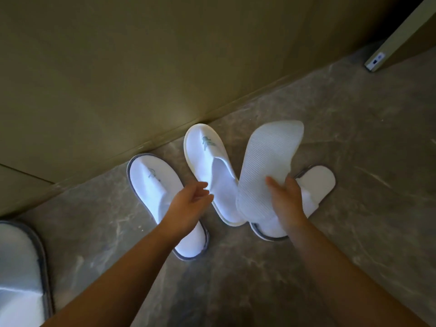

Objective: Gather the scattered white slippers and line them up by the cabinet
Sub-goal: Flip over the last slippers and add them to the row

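While the left hand (188, 204) hangs open, the sole-up slipper (266, 166), long axis far-right toward the cabinet (118, 79), is gripped by the right hand (286, 199).

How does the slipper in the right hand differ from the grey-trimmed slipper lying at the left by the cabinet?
The held slipper is turned so that its ribbed sole faces the camera; the grey-trimmed slipper lies flat on the floor, upper side showing. The right hand grips the first; the left hand hovers open above the second. The floor one shows a grey rim and a small logo; the held one shows neither. Both are white.
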`<move>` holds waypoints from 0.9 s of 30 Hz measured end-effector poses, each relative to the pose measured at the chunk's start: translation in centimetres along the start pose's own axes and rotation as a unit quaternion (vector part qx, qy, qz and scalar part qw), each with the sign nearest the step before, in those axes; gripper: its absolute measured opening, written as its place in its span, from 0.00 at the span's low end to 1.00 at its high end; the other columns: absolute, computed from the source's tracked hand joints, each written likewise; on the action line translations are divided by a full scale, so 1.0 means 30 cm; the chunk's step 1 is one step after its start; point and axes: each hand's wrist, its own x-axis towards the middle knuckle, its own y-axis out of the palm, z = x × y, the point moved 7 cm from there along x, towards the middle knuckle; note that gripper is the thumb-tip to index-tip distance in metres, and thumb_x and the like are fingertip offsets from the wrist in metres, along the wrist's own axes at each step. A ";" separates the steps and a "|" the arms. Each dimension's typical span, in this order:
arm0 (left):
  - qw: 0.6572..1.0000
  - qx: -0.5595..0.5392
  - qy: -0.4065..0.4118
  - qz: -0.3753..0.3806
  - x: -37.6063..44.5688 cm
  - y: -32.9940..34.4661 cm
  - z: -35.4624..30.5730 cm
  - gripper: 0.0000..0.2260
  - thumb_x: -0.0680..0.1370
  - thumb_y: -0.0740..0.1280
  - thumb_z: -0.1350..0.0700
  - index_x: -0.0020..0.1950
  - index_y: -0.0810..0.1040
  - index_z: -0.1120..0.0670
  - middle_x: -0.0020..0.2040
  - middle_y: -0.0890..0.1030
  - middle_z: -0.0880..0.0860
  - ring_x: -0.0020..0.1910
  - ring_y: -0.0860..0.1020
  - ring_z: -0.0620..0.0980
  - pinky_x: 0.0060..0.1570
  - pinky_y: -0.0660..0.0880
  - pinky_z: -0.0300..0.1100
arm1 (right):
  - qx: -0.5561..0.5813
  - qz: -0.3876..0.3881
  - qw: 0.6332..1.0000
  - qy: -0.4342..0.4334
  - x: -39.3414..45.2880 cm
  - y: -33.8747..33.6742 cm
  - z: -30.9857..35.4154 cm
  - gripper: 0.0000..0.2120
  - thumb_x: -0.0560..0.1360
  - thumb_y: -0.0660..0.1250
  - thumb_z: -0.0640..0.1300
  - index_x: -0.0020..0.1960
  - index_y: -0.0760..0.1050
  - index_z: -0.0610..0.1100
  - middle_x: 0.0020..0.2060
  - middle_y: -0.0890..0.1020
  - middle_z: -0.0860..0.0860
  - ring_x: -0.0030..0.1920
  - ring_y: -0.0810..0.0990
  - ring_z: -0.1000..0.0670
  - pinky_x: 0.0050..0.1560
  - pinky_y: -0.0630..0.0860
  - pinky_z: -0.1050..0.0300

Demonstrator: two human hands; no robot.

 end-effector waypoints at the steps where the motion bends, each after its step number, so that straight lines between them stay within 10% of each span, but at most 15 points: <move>1: 0.999 0.034 -0.002 0.005 -0.006 -0.004 0.017 0.14 0.76 0.61 0.56 0.61 0.71 0.56 0.60 0.76 0.55 0.53 0.73 0.49 0.53 0.72 0.42 | 0.004 0.002 1.000 0.009 0.033 0.018 0.001 0.17 0.75 0.62 0.45 0.61 0.66 0.39 0.48 0.71 0.50 0.48 0.70 0.51 0.49 0.67 0.59; 5: 0.994 0.105 -0.018 0.012 -0.026 -0.027 0.078 0.12 0.77 0.60 0.56 0.59 0.73 0.56 0.61 0.76 0.55 0.57 0.74 0.52 0.60 0.69 0.46 | -0.105 0.042 0.992 -0.053 0.098 0.065 0.028 0.08 0.76 0.60 0.45 0.44 0.70 0.40 0.34 0.73 0.50 0.39 0.72 0.52 0.44 0.66 0.56; 9: 0.990 0.137 -0.029 0.025 -0.035 -0.004 0.111 0.11 0.77 0.60 0.56 0.58 0.73 0.56 0.61 0.76 0.55 0.57 0.73 0.52 0.60 0.68 0.45 | -0.357 -0.070 0.925 -0.106 0.095 -0.071 0.021 0.25 0.71 0.67 0.47 0.64 0.65 0.40 0.61 0.75 0.42 0.61 0.72 0.42 0.61 0.68 0.45; 12: 0.988 0.146 -0.021 0.041 -0.030 0.043 0.107 0.11 0.76 0.61 0.55 0.57 0.74 0.56 0.60 0.77 0.55 0.53 0.72 0.50 0.59 0.67 0.44 | -0.455 -0.079 0.885 -0.056 0.097 -0.178 -0.055 0.30 0.70 0.68 0.49 0.65 0.63 0.37 0.62 0.72 0.37 0.63 0.69 0.37 0.62 0.66 0.43; 18: 0.985 0.146 0.014 0.088 -0.043 0.145 0.106 0.11 0.76 0.61 0.54 0.57 0.73 0.53 0.59 0.77 0.53 0.52 0.72 0.47 0.54 0.66 0.40 | -0.315 -0.056 0.947 -0.029 0.034 -0.245 -0.122 0.15 0.72 0.66 0.43 0.55 0.71 0.36 0.53 0.78 0.38 0.54 0.75 0.40 0.54 0.72 0.53; 22: 0.980 0.119 -0.011 0.162 -0.092 0.269 0.111 0.15 0.74 0.63 0.49 0.59 0.70 0.51 0.53 0.74 0.47 0.49 0.73 0.45 0.51 0.69 0.38 | -0.143 -0.061 0.987 -0.044 -0.068 -0.304 -0.122 0.07 0.72 0.65 0.40 0.37 0.69 0.44 0.33 0.74 0.50 0.35 0.73 0.52 0.28 0.67 0.75; 27: 0.986 0.010 0.000 0.165 -0.151 0.359 0.050 0.19 0.72 0.65 0.48 0.61 0.68 0.51 0.54 0.75 0.47 0.52 0.74 0.46 0.52 0.72 0.39 | -0.066 -0.083 0.993 -0.052 -0.180 -0.370 -0.133 0.06 0.73 0.65 0.40 0.41 0.71 0.36 0.42 0.79 0.36 0.40 0.78 0.44 0.33 0.72 0.68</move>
